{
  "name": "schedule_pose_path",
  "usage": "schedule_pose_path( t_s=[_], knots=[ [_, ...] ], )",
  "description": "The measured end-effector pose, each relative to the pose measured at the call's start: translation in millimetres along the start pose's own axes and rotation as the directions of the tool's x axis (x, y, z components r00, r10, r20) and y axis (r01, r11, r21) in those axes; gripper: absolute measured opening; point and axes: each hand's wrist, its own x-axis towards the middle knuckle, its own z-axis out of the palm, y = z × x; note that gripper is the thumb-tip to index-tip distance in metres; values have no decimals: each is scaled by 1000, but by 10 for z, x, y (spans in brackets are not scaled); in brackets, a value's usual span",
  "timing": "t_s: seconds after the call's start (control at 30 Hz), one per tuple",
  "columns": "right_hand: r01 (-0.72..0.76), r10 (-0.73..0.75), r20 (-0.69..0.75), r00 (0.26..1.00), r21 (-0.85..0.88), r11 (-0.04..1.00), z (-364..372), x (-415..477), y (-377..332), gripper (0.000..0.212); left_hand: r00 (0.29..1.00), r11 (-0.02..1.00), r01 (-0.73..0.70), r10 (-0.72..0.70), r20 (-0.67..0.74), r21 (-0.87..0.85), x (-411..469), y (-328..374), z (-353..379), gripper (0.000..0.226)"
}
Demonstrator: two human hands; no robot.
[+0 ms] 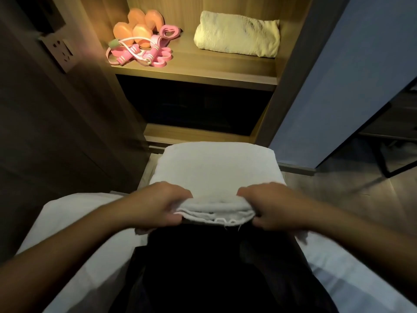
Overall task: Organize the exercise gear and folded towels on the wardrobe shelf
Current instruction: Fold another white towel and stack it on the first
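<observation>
"Two towels, was it? Where did each one sit?"

"The yellow towel [237,33] lay folded on the right of the wardrobe shelf [203,72]. The white towel [214,170] was off the shelf, held out flat in front of the person and lower in the view than the shelf's front edge."

"And the hands?"

"Both were on it. The left hand [162,206] and the right hand [268,206] each had a closed grip on the layered near edge, fingers curled round it, one hand toward each corner. White bedding [74,222] showed below the arms."

"What of the exercise gear?"

"The orange dumbbells [135,26] stood at the back left of the shelf. A tangle of pink bands and rope [144,53] lay just in front, touching them. A stretch of board showed between that heap and the yellow towel."

"So which step was in hand?"

"Carrying the second towel over, I judged, since the gear looked placed already. The next move would call for lifting it forward and up to shelf height, kept level so the folds did not slide apart. Then it would be set on the yellow towel or just beside it — which one was meant, I could not tell."
</observation>
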Motion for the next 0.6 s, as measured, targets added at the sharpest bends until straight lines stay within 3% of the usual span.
schedule_pose_path(
  t_s=[0.07,0.13,0.2,0.27,0.33,0.43,0.53,0.6],
  knots=[
    [3,-17,102,995,132,991,-331,36,142,16,990,985,-38,60,127,-168,52,15,-238,14],
    [17,-109,251,962,345,939,-608,76,258,15,957,952,-39,123,264,-302,114,46,-472,16],
    [-33,-223,372,901,570,821,-793,152,351,28,916,890,42,147,374,-455,196,11,-689,22],
    [-141,-233,467,853,637,758,-892,322,488,38,874,845,154,124,470,-511,317,-93,-891,34],
    [-221,-114,510,852,550,805,-926,534,617,34,866,903,205,13,501,-378,494,-195,-1042,30],
    [-260,150,364,919,274,926,-887,858,759,22,911,967,255,-242,335,5,826,-302,-1143,19],
    [-369,343,204,917,109,923,-767,1070,766,17,936,915,295,-335,111,275,1140,-308,-1076,26],
    [-403,413,122,903,-95,910,-634,1186,745,21,943,844,290,-334,18,451,1319,-317,-954,27]
  ],
)
